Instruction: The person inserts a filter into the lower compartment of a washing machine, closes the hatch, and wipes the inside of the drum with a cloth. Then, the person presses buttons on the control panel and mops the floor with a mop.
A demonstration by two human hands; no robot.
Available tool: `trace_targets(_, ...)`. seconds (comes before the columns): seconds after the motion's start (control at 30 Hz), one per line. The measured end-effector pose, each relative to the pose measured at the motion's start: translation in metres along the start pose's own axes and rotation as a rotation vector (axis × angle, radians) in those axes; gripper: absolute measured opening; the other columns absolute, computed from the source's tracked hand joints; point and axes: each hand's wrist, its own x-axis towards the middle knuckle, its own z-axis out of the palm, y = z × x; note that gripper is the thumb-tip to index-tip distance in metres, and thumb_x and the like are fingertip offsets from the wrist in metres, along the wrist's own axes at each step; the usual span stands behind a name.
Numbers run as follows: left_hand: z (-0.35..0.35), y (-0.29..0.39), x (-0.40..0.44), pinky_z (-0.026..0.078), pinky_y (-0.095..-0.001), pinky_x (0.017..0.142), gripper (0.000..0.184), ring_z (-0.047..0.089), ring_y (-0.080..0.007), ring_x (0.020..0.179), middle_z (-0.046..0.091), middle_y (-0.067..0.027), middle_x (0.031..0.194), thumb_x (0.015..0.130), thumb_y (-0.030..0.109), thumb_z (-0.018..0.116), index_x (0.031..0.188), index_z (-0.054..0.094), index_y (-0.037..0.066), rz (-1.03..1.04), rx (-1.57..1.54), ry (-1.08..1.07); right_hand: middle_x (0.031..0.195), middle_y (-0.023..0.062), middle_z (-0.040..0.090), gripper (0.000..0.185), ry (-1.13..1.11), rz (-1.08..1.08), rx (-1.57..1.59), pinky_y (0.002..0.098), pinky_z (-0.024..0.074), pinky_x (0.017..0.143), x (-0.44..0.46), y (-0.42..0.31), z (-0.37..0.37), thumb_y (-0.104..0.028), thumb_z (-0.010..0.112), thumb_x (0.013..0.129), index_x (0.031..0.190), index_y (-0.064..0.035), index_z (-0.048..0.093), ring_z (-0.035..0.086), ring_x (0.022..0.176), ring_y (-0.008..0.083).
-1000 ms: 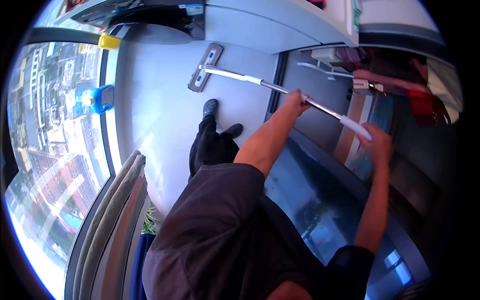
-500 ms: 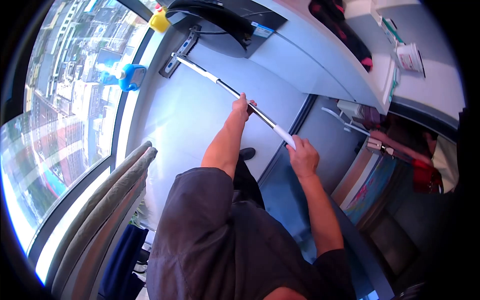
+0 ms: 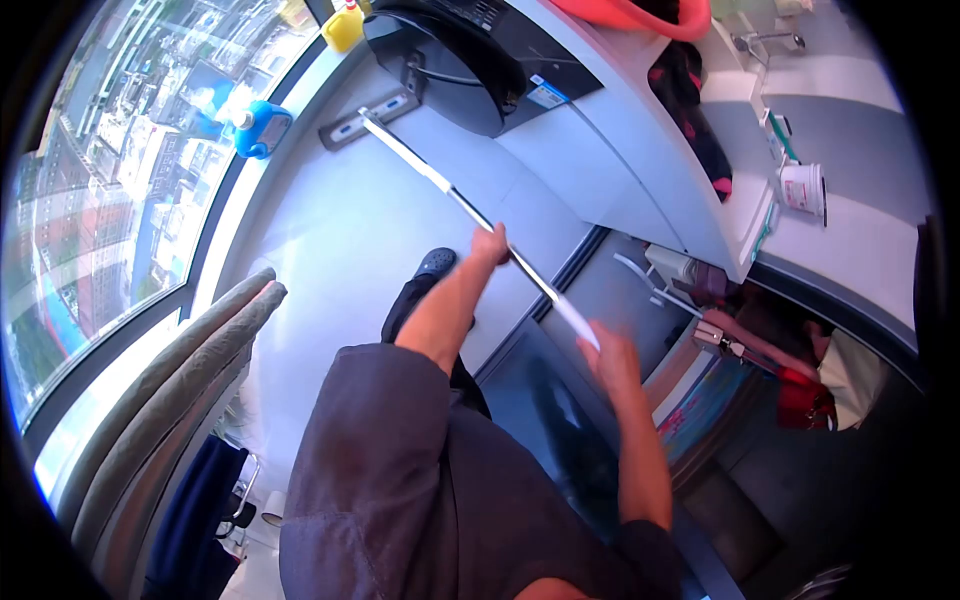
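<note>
A flat mop head (image 3: 371, 119) lies on the pale floor near the window side, below the dark round appliance door. Its pole (image 3: 470, 208) runs from the head down to the right, white at both ends and metallic between. Around the metal middle of the pole my left hand (image 3: 491, 245) is closed. My right hand (image 3: 608, 357), slightly blurred, grips the white handle at the pole's near end.
A blue bottle (image 3: 264, 130) and a yellow bottle (image 3: 343, 28) stand along the window ledge. The appliance's open door (image 3: 450, 70) juts over the floor. Hanging cloths (image 3: 180, 380) are at the left, bags (image 3: 800, 390) at the right. A white tub (image 3: 803, 188) sits on the counter.
The mop head has moved toward the window and the appliance, and has turned. My right hand has come closer to my left. The camera view has shifted, and a shoe shows again.
</note>
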Motion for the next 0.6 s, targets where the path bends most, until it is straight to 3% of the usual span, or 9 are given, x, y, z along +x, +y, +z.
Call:
trace_targets(0.1,0.032,-0.036,-0.049,0.056,-0.0477,0.076,0.052,0.07,-0.0444,0.089,0.068,-0.0324,0.088,0.09,0.036,0.06,0.098,0.062,-0.015,-0.05,-0.023,-0.085,0.086,0.0239,0.066,0.028,-0.071,0.124,-0.026,0.0497,0.0501,0.069,-0.057,-0.001,-0.013,-0.029,0.068,0.09,0.109,-0.0087,0.064,0.064,0.082,0.0458)
trace_targets(0.13,0.036,-0.038,-0.064,0.057,-0.0448,0.059,0.051,0.07,-0.0343,0.063,0.065,-0.0278,0.075,0.092,0.039,0.059,0.087,0.06,-0.012,-0.222,-0.216,-0.203,0.088,0.0247,0.067,0.03,-0.097,0.192,-0.008,0.047,0.0515,0.069,-0.074,-0.008,-0.018,-0.028,0.068,0.091,0.112,-0.0079,0.065,0.066,0.082,0.0445)
trace_targets(0.17,0.044,-0.052,-0.071,0.055,-0.0421,0.049,0.049,0.067,-0.0315,0.051,0.064,-0.0244,0.069,0.09,0.038,0.061,0.081,0.058,-0.01,-0.214,-0.255,-0.163,0.088,0.0247,0.067,0.03,-0.093,0.183,-0.016,0.047,0.0515,0.069,-0.09,-0.006,-0.011,-0.028,0.068,0.091,0.112,-0.0079,0.065,0.066,0.082,0.0445)
trace_targets(0.2,0.085,-0.113,-0.045,0.057,-0.0432,0.055,0.05,0.069,-0.0332,0.058,0.064,-0.0236,0.068,0.089,0.038,0.062,0.08,0.057,-0.011,-0.068,0.002,-0.006,0.08,0.0216,0.066,0.028,-0.054,0.162,0.096,0.0462,0.0506,0.066,-0.103,0.0,-0.001,-0.03,0.067,0.092,0.109,-0.0075,0.065,0.066,0.076,0.0421)
trace_targets(0.27,0.045,-0.075,-0.086,0.057,-0.0434,0.064,0.05,0.07,-0.0359,0.068,0.065,-0.0247,0.076,0.087,0.038,0.063,0.092,0.055,-0.011,-0.068,0.057,0.005,0.072,0.0186,0.065,0.027,-0.018,0.131,0.2,0.0454,0.0496,0.063,-0.11,-0.001,0.004,-0.031,0.065,0.093,0.107,-0.0071,0.064,0.065,0.069,0.0398)
trace_targets(0.33,0.014,-0.048,-0.103,0.056,-0.044,0.068,0.052,0.07,-0.037,0.072,0.066,-0.0253,0.08,0.087,0.039,0.063,0.096,0.054,-0.011,-0.066,0.035,0.006,0.066,0.0078,0.062,0.028,-0.197,0.331,0.466,0.035,0.0474,0.053,-0.111,-0.011,0.007,-0.031,0.061,0.096,0.105,-0.0046,0.065,0.061,0.055,0.0205)
trace_targets(0.37,0.002,-0.039,-0.101,0.055,-0.0448,0.07,0.053,0.069,-0.0375,0.075,0.066,-0.0258,0.083,0.087,0.04,0.064,0.099,0.052,-0.011,-0.034,0.029,0.0,0.066,0.0078,0.062,0.028,-0.2,0.325,0.458,0.035,0.0474,0.053,-0.108,-0.023,0.001,-0.031,0.061,0.096,0.105,-0.0046,0.065,0.061,0.055,0.0205)
trace_targets(0.43,-0.019,-0.024,-0.093,0.054,-0.0457,0.072,0.055,0.069,-0.038,0.079,0.066,-0.0262,0.086,0.087,0.041,0.064,0.102,0.051,-0.01,-0.006,0.02,0.002,0.063,0.0002,0.055,0.03,-0.322,0.533,0.734,0.0262,0.0409,0.044,-0.094,-0.06,-0.019,-0.031,0.058,0.098,0.1,-0.002,0.063,0.051,0.047,0.0072)
trace_targets(0.6,-0.06,0.029,-0.049,0.051,-0.0474,0.084,0.06,0.066,-0.0417,0.096,0.067,-0.0293,0.095,0.088,0.047,0.063,0.106,0.056,-0.009,0.057,-0.041,0.124,0.064,0.0008,0.053,0.027,-0.357,0.428,0.801,0.0248,0.036,0.038,-0.039,-0.111,-0.015,-0.029,0.055,0.099,0.092,-0.0026,0.057,0.046,0.043,0.008)
